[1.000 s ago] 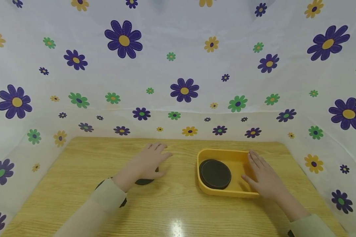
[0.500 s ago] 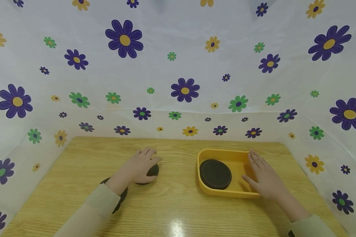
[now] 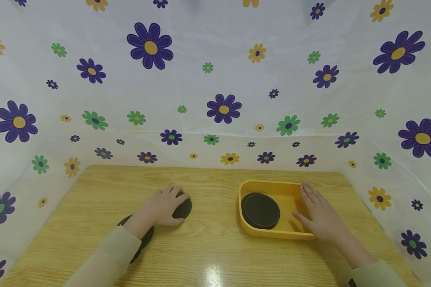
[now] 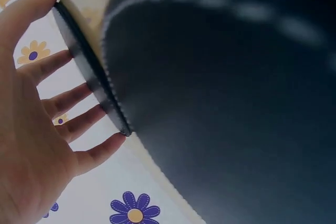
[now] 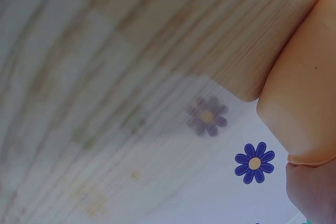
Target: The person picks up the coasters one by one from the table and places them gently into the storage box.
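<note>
My left hand [image 3: 162,208] spans a round black coaster [image 3: 184,207] on the table, thumb at its near edge and fingers over the far side. The left wrist view has the fingertips and thumb gripping the rim of that coaster [image 4: 84,56]. Another black coaster [image 3: 149,237], with stitching round its edge, lies partly hidden beneath the left wrist. To the right is a yellow tray [image 3: 283,235] with a black coaster [image 3: 261,211] in its left part. My right hand [image 3: 321,221] rests with straight fingers along the tray's right rim, thumb over the inside.
The wooden table [image 3: 215,247] reaches back to a white cloth [image 3: 186,83] printed with flowers, which also rises on both sides. In the right wrist view, the tray's outer wall [image 5: 304,87] stands at the right over the wood grain.
My left hand has moved left and slightly nearer, and its fingers and thumb have come down around the coaster. The right hand and the tray have stayed put.
</note>
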`<state>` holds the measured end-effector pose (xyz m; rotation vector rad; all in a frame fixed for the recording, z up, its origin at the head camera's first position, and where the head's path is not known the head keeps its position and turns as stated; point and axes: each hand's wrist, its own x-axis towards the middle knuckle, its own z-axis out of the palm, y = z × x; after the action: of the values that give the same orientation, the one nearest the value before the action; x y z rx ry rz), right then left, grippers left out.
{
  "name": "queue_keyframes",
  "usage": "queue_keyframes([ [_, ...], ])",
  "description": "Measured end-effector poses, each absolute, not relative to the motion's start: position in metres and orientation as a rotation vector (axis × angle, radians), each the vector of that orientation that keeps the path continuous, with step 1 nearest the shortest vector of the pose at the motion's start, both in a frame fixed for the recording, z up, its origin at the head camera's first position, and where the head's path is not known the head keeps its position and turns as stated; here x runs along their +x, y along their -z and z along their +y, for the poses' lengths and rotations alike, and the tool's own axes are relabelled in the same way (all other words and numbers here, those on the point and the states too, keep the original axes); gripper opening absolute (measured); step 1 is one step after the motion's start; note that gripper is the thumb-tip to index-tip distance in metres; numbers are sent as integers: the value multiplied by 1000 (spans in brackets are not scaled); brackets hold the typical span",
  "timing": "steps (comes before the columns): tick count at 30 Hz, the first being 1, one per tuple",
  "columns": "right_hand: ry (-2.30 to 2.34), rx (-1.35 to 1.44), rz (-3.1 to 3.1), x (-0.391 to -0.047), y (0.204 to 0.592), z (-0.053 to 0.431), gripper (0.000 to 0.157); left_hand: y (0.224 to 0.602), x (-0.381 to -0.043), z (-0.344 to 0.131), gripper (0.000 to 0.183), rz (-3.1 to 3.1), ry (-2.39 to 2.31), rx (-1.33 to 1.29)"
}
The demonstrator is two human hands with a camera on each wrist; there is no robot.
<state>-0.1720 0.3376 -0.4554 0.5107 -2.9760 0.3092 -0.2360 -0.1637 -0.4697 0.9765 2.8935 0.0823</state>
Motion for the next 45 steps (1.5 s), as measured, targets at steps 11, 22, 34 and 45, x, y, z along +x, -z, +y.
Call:
queue_keyframes([
  [11,-296,515,-2967,-172,454,337,87,470,-235,-164,77,2884,-96,953],
  [22,-299,516,-2982,-172,452,336,88,471,-237,-163,78,2894,-89,962],
  [34,-299,509,-2993,-172,453,335,88,463,-232,-156,84,2873,-64,977],
  [45,-280,511,-2988,-171,454,336,88,449,-237,-144,82,2915,-97,1081],
])
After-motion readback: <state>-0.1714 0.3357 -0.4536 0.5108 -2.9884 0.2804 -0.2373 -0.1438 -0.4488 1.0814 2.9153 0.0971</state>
